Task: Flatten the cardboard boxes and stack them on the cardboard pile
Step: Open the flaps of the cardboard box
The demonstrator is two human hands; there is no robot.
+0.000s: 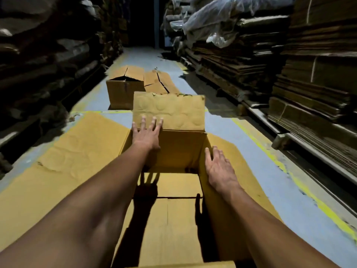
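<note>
Open cardboard box (173,219): light, stiff corrugated board, likely creasing along scores. Left hand (147,135) flat, fingers spread, on far flap (173,111); right hand (220,169) flat on right wall. Best held at edges.

Probably a dim warehouse aisle: flattened cardboard stacks (241,60) line both sides of the yellow-lined floor (222,122).

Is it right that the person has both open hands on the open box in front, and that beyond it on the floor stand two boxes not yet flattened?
Not quite. The head view shows one standing box beyond the open box; beside it lies flattened cardboard. The left hand and right hand are open.
</note>
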